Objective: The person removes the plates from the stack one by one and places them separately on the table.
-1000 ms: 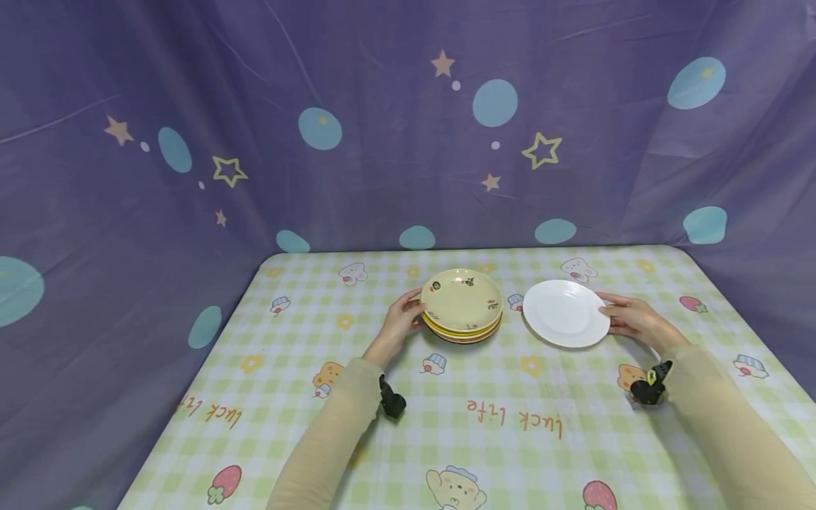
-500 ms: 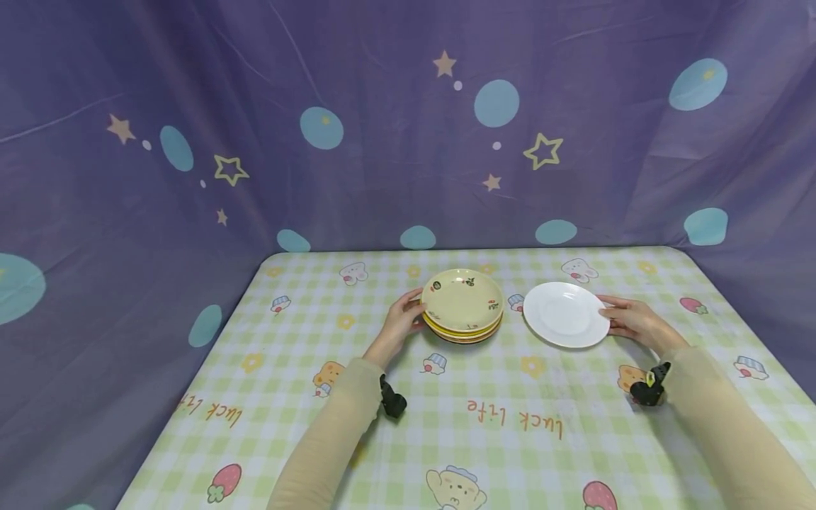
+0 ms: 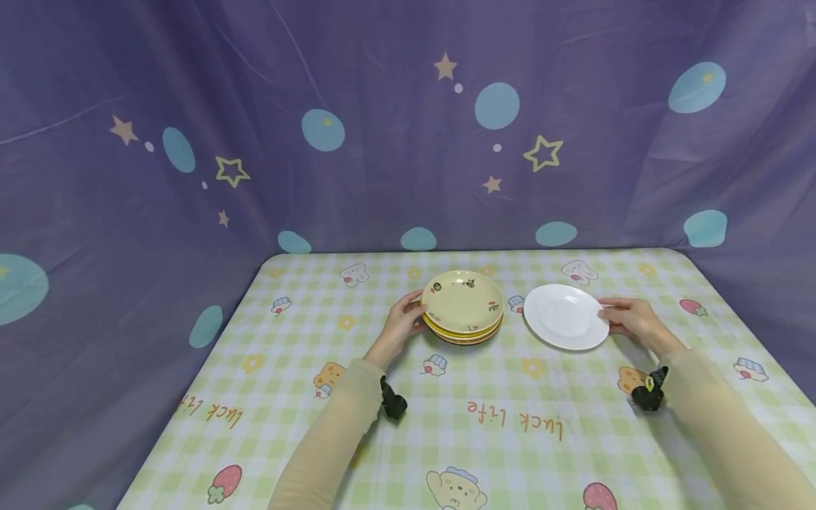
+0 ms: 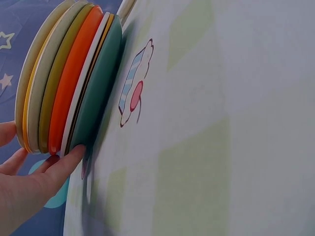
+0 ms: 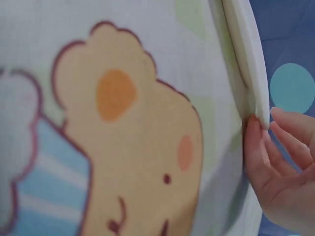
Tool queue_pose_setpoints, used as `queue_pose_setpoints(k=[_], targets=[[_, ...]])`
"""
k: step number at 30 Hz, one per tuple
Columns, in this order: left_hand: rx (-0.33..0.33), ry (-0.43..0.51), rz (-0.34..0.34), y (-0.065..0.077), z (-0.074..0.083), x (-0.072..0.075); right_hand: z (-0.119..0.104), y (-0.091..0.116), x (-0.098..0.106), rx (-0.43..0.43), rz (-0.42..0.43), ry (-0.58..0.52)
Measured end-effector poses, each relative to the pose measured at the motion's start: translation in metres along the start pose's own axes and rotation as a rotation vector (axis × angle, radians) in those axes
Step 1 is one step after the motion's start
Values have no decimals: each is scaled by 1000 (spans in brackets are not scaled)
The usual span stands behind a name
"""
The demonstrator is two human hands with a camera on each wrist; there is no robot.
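My left hand (image 3: 400, 324) holds the left edge of a stack of plates (image 3: 462, 303), its thumb at the top rim. The top plate is pale yellow with small printed motifs. Side-on in the left wrist view, the stack (image 4: 66, 81) shows cream, olive, orange, white and teal layers; the left hand's fingers (image 4: 59, 169) reach along its side to the teal bottom plate. To the right, my right hand (image 3: 636, 322) pinches the right rim of a plain white plate (image 3: 564, 316). In the right wrist view, fingertips lie beneath this plate's rim (image 5: 252, 54), with the thumb on the other side.
A green-and-white checked tablecloth (image 3: 408, 439) with cartoon prints covers the table. Behind it and on the left hangs a purple curtain (image 3: 395, 191) with stars and blue ovals. Each wrist carries a black camera mount (image 3: 394, 404).
The white plate and my right hand appear slightly lower, and the right fingers have shifted a little at the rim. My left hand and the stack stay in place.
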State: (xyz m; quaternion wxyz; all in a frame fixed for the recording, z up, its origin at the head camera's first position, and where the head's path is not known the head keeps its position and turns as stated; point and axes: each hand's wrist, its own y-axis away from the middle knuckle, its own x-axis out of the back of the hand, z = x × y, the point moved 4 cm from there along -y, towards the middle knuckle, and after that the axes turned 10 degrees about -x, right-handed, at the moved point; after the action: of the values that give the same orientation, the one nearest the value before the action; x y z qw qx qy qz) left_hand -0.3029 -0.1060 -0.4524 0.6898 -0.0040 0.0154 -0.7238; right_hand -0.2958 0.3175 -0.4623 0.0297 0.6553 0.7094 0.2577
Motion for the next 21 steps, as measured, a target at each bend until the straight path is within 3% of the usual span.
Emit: queue_pose_setpoints(k=[9, 15, 21], targets=[[4, 18, -8, 0, 0, 0, -24, 7, 2, 148, 254, 337], [2, 28, -15, 0, 0, -1, -40, 8, -11, 213, 297, 362], [-3, 9, -2, 0, -1, -1, -55, 13, -37, 305, 235, 296]])
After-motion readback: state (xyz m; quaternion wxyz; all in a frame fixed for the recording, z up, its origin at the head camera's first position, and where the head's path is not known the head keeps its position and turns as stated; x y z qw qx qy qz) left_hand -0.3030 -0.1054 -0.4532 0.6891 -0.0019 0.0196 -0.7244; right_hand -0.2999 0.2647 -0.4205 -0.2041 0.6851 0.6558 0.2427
